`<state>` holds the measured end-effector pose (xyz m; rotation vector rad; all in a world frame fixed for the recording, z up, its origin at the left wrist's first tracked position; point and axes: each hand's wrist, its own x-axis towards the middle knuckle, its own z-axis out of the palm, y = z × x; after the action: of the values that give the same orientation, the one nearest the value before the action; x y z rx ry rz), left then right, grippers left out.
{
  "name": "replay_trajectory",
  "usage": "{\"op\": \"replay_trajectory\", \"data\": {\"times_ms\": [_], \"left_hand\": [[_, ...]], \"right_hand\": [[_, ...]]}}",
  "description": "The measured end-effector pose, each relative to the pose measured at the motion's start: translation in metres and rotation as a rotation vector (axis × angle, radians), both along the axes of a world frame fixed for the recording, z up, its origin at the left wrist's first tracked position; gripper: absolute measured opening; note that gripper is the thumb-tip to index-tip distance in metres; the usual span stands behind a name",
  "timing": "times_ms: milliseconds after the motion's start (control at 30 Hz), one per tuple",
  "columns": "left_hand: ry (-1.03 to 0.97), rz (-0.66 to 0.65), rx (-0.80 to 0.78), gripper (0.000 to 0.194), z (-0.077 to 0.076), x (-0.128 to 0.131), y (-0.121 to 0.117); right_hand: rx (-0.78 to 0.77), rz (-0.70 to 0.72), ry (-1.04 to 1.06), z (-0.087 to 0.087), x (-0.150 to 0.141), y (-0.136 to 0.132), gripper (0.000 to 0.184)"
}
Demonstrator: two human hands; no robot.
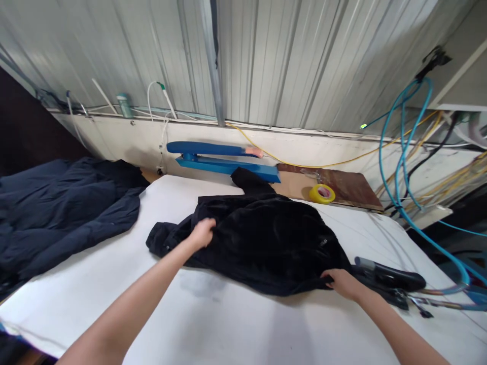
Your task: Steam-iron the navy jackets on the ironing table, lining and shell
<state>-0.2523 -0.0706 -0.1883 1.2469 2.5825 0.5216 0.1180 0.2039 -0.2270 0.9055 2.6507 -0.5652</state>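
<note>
On the white surface [236, 324], the black garment [266, 243] is laid out in front of the blue board [228, 167]. Its cloth is gripped by the left hand [203, 233] nearer that board; its near edge is pinched by the right hand [340, 283], farther right. Spreading seems underway; even tension seems called for.

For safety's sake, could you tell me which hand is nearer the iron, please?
The right hand, just left of the iron; the left hand is across the black garment, farther away.

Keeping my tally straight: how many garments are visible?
2: a black garment near the middle of the white table, and a navy garment at its left end. Others may be hidden.
</note>
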Motion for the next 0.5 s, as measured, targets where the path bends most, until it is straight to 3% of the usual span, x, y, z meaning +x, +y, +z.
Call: {"op": "replay_trajectory", "data": {"times_ms": [67,100,167,200,267,333,400,433,500], "left_hand": [[0.122,0.156,0.324,0.040,0.036,-0.022,0.025],[0.161,0.166,0.460,0.044,0.053,-0.029,0.036],[0.167,0.053,0.561,0.061,0.073,-0.030,0.048],[0.147,-0.053,0.521,0.066,0.074,-0.024,0.049],[0.078,-0.284,0.285,0.068,0.057,-0.002,0.040],[0.002,-0.426,-0.047,0.082,0.024,0.023,0.022],[0.036,-0.400,-0.274,0.107,-0.007,0.042,0.003],[0.113,-0.371,-0.289,0.108,-0.017,0.047,-0.006],[0.219,-0.270,-0.292,0.091,-0.021,0.050,-0.022]], "right_hand": [[0.006,-0.012,-0.025,-0.005,-0.005,0.005,0.026],[0.016,-0.024,-0.032,-0.008,-0.007,0.006,0.024],[0.015,-0.049,-0.023,-0.011,-0.010,0.009,0.021],[0.002,-0.069,-0.005,-0.011,-0.010,0.011,0.020],[-0.044,-0.171,0.045,-0.006,-0.007,0.014,0.020],[-0.106,-0.394,0.147,0.010,-0.001,0.019,0.028],[-0.174,-0.612,0.345,0.034,0.007,0.026,0.038],[-0.198,-0.667,0.450,0.047,0.012,0.032,0.042],[-0.150,-0.614,0.556,0.070,0.023,0.045,0.044]]}}
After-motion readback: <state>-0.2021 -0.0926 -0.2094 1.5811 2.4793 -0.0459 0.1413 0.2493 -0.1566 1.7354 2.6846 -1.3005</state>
